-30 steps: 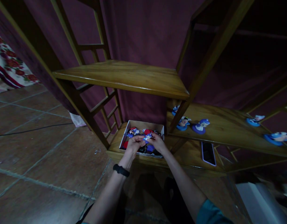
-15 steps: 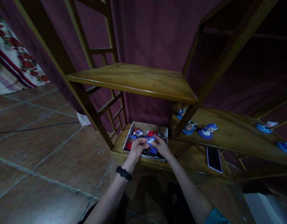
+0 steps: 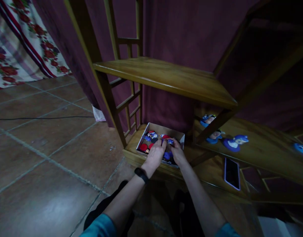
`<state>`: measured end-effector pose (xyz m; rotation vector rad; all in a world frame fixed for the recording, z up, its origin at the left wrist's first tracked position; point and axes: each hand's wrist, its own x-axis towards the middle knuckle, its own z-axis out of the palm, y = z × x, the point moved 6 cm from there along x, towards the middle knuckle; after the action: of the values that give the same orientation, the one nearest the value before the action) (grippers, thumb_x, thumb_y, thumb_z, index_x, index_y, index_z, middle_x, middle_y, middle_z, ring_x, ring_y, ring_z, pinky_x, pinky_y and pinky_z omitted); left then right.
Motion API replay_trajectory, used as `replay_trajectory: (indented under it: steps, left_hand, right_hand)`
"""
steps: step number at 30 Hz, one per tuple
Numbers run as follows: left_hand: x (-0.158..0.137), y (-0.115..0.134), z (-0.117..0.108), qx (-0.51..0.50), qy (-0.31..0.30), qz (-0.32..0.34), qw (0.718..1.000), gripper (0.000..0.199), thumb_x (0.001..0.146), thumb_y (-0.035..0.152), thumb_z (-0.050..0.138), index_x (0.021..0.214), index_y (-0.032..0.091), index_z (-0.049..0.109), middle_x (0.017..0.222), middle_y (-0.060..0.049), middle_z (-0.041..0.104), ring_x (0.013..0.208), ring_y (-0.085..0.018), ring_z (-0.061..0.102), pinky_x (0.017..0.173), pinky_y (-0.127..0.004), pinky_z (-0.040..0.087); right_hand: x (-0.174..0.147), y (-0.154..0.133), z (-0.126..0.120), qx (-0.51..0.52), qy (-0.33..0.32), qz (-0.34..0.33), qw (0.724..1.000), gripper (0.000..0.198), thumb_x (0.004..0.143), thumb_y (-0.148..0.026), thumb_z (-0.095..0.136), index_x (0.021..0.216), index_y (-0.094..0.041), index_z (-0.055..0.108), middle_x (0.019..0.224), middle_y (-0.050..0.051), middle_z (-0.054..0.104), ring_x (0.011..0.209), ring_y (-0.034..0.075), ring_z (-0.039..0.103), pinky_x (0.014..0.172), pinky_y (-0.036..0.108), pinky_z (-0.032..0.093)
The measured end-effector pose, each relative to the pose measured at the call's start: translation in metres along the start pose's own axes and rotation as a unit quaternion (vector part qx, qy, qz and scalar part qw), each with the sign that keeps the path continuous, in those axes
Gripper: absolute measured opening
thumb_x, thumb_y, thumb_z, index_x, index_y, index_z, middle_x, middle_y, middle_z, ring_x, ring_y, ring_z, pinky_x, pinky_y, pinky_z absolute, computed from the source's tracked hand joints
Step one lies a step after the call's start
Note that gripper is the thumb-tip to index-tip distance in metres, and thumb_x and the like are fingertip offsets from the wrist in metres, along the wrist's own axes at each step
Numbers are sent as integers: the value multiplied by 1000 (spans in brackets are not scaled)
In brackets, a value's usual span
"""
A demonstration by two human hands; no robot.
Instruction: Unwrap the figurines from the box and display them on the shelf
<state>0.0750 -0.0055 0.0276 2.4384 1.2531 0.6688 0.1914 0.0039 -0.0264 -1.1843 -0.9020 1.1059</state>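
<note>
A shallow cardboard box (image 3: 163, 128) on the low shelf holds several small figurines in red, blue, purple and black. Both hands are down inside it. My left hand (image 3: 156, 153), with a black wristband above it, has its fingers closed at the purple edge of a small blue-and-white figurine (image 3: 170, 141). On the other side of that figurine, my right hand (image 3: 177, 152) pinches it. The fingers partly cover it, so its lower part is hidden.
Figurines on round bases, including a purple one (image 3: 234, 143), stand on the shelf to the right. A phone (image 3: 232, 173) lies below them. A wooden shelf board (image 3: 166, 77) overhangs the box, and a slanting post (image 3: 208, 130) stands to its right. A cable (image 3: 42, 118) crosses the tiled floor.
Both hands have lowered the blue-and-white figurine from above the box into its contents. My left hand has turned palm down. The view has shifted, so the shelves sit farther right.
</note>
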Motion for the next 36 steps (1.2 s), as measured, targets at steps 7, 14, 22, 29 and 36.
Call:
replay_trajectory:
  steps: [7,14,22,29,36]
  left_hand:
    - [0,6,3,40,-10,33,999,43,80,5,36,121,14,41,105,-15,50,96,-23,51,84,-34,39]
    - [-1,3,2,11,-9,27,1000,43,79,4,38,121,14,41,109,-16,50,101,-23,50,87,-35,39]
    - [1,-13,7,-159,32,-61,985,37,75,8,51,110,18,53,104,-11,55,93,-21,55,83,-31,42]
    - [12,-50,32,-527,62,-221,818,31,55,6,68,85,14,64,63,2,61,59,-11,55,62,-24,44]
    - [5,-54,34,-625,45,-294,722,37,47,11,77,82,10,67,61,-1,64,55,-12,57,58,-25,45]
  right_hand:
    - [-5,3,4,74,5,43,996,39,56,-28,72,90,-24,56,90,0,62,80,16,57,72,28,47]
    - [-6,6,5,61,16,57,996,44,53,-30,73,93,-24,55,90,1,63,78,18,58,67,29,48]
    - [-4,16,-2,41,33,60,997,40,57,-30,70,95,-22,57,88,1,64,78,18,59,72,32,48]
    - [-4,11,2,-22,-11,48,999,30,63,-34,66,90,-21,62,87,1,66,81,18,60,77,32,46]
    - [5,11,3,-44,-35,40,998,27,64,-37,65,86,-22,64,83,1,66,75,17,59,66,28,48]
